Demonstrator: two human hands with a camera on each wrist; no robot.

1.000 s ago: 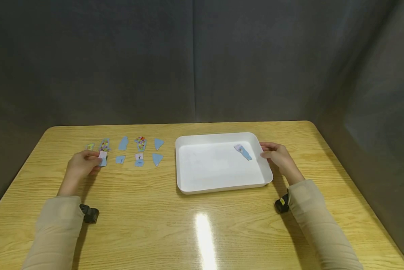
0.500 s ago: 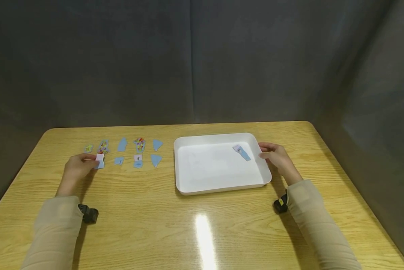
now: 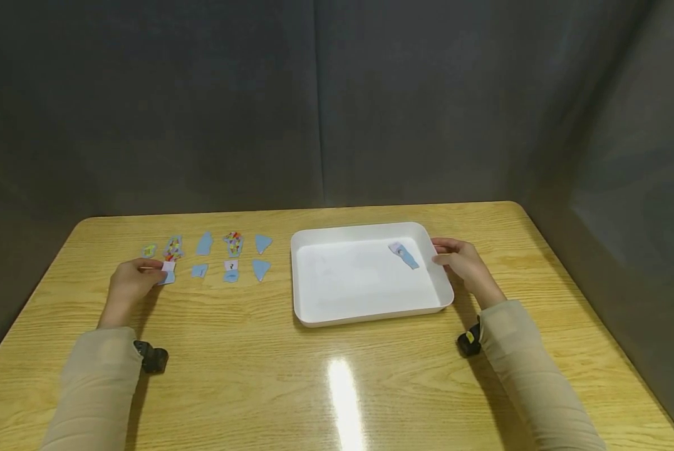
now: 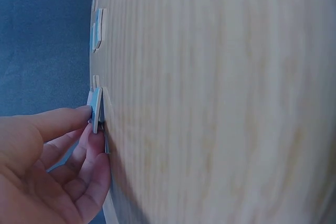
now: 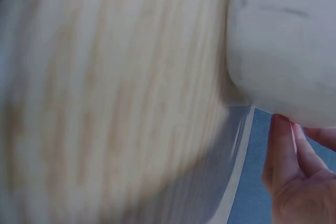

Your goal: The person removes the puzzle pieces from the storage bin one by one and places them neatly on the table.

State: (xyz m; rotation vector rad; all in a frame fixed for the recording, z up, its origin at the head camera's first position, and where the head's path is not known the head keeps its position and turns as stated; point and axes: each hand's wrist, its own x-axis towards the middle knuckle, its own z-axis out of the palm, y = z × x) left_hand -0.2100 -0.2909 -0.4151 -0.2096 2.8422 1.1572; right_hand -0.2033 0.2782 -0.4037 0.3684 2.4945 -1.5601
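Note:
My left hand [image 3: 129, 285] pinches a flat puzzle piece [image 3: 168, 273], pale pink above and light blue below, at the left end of the front row of pieces. In the left wrist view the same piece [image 4: 96, 109] stands tilted between thumb and fingertips, close over the wood. My right hand [image 3: 465, 268] holds the right side of a white tray [image 3: 373, 316], thumb at the rim. From the right wrist, its fingers [image 5: 283, 145] touch the outside of the tray wall. One long blue and pink piece [image 3: 404, 255] lies inside the tray.
Loose pieces form two rows on the wooden table [image 3: 247, 376]: a multicoloured piece [image 3: 233, 244], a blue piece [image 3: 204, 243], a triangular blue piece [image 3: 260, 269] and several more. A dark curtain [image 3: 202, 113] hangs behind the table's back edge.
My left hand has drawn slightly toward me with the pink and blue piece, then lowered it to the table at the row's left end. The right hand keeps its hold on the tray.

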